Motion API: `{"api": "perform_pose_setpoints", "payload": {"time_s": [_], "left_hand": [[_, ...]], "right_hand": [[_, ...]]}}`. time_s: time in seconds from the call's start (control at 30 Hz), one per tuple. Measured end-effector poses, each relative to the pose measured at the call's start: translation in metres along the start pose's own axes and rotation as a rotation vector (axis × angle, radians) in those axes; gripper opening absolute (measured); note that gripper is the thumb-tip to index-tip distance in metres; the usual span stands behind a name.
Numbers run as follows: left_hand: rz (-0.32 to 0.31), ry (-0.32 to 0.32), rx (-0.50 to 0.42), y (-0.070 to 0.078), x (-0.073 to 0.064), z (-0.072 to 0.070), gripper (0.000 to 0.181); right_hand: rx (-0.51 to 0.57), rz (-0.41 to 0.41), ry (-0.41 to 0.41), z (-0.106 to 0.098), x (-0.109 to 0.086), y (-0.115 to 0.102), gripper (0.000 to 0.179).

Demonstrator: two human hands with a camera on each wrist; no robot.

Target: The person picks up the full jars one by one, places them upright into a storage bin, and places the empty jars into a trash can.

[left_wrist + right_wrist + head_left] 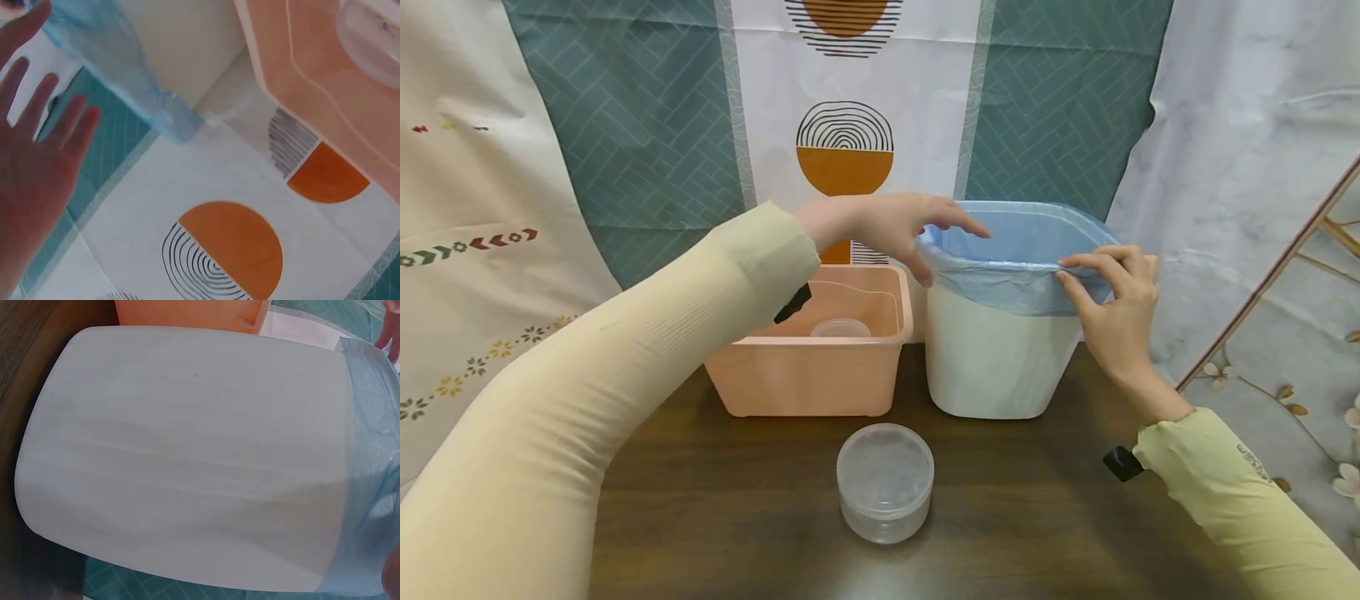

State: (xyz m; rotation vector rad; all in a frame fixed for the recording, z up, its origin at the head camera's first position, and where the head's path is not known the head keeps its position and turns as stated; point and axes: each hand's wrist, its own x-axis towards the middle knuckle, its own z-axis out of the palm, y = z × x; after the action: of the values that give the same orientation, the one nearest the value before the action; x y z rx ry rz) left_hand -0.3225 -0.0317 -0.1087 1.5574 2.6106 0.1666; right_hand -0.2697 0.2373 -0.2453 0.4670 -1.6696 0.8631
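A lidded clear tub (883,483) sits nearest, around the middle of the dark table (737,500). Beyond it to the right, the right hand (1120,304) pinches the blue bag (1015,287) between thumb and forefinger, at the front right of the rim. The white bin (1000,367) stands upright toward the table's far edge, right of the middle, with the bag lining its mouth and folded down outside.

The folded edge lies between the two hands: the mouth's long axis runs left to right, with the right hand at its right end. The left hand (898,225) hovers by the left end, fingers spread and holding nothing; whether a fingertip touches the bag, I cannot tell. Just left of the bin is a pink basin (812,379), a clear container (841,328) inside. Patterned cloth (1052,92) hangs behind.

The left wrist view shows the palm and the bag's loose lower edge on the bin's left side, which the head view does not. The right wrist view shows a small yellowish mark (196,375) on the bin's wall, not discernible from the head, but leaves the pinch itself out.
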Motion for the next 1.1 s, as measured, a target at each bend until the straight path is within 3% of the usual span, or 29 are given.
{"api": "perform_pose_setpoints", "payload": {"time_s": [0.2, 0.43, 0.67, 0.9, 1.1], "left_hand": [[0.104, 0.085, 0.005, 0.007, -0.005, 0.018, 0.072], [0.204, 0.122, -0.044, 0.012, -0.013, 0.042, 0.067], [0.233, 0.042, -0.065, 0.009, -0.023, 0.076, 0.066], [0.219, -0.066, -0.087, 0.004, -0.034, 0.115, 0.064], [0.198, -0.131, -0.100, 0.002, -0.043, 0.144, 0.063]], "right_hand": [[-0.008, 0.007, 0.012, 0.000, 0.000, -0.002, 0.013], [-0.006, 0.005, 0.015, 0.000, -0.001, -0.008, 0.013], [0.000, 0.005, 0.002, -0.001, 0.000, -0.006, 0.012], [-0.014, -0.004, 0.000, 0.001, -0.003, 0.024, 0.014], [-0.014, -0.010, -0.005, 0.002, -0.003, 0.031, 0.015]]}}
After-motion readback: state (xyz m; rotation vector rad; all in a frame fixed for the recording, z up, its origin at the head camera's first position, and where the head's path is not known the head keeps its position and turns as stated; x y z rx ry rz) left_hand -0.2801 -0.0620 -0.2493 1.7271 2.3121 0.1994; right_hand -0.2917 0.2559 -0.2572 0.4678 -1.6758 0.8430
